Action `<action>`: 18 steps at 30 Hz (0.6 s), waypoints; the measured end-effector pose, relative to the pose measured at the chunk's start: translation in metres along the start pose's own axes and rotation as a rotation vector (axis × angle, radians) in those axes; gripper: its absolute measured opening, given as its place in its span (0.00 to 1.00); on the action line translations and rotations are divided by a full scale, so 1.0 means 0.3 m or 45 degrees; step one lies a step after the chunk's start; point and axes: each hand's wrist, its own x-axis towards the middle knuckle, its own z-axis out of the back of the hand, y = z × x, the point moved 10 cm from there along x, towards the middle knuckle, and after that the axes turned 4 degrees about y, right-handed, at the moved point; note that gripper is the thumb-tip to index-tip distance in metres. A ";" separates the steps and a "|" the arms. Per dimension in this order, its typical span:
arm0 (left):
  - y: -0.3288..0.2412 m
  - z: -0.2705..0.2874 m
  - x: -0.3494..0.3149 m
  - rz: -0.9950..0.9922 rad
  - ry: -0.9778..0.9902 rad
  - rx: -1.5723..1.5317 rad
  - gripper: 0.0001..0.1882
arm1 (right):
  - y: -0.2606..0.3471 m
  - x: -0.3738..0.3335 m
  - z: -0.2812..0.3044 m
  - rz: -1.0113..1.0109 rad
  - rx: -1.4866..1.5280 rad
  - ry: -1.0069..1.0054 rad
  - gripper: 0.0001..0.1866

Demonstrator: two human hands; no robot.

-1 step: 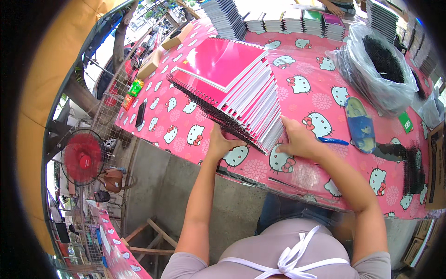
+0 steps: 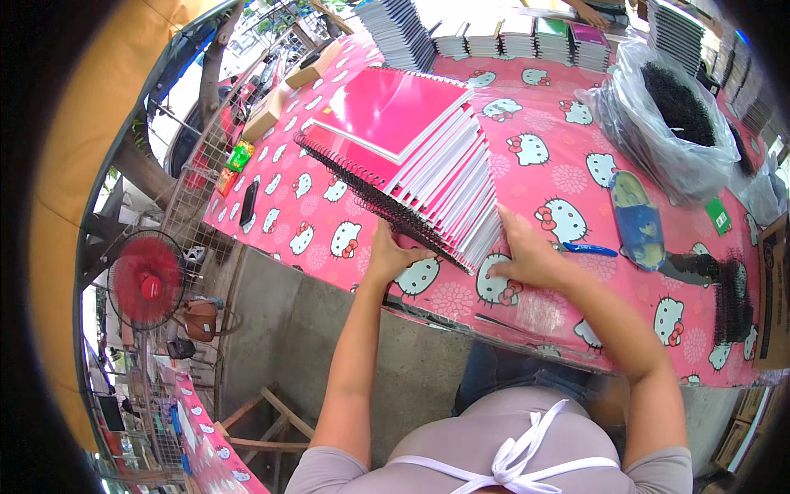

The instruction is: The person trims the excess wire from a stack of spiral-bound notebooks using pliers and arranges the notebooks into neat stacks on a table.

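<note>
In the head view, a slanting stack of pink spiral-bound notebooks (image 2: pixel 411 111) stands on the pink patterned counter (image 2: pixel 543 177), near its front edge. The left hand (image 2: pixel 390 257) is by the black-coiled side, thumb spread; its fingers are partly hidden, so I cannot tell their grip. The right hand (image 2: pixel 531 253), half open, has its fingertips at the white page edges, not wrapped around them. Just beside it lies a blue-handled tool (image 2: pixel 591 249), near a blue oblong dish (image 2: pixel 640 235)

Grey short-sleeved shirt (image 2: pixel 448 436); white straps tied in bow (image 2: pixel 512 463); blue jeans (image 2: pixel 506 370).
</note>
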 end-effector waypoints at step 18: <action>-0.005 -0.013 -0.204 0.258 -0.074 -0.112 0.28 | -0.102 0.100 -0.151 -0.631 1.316 0.159 0.47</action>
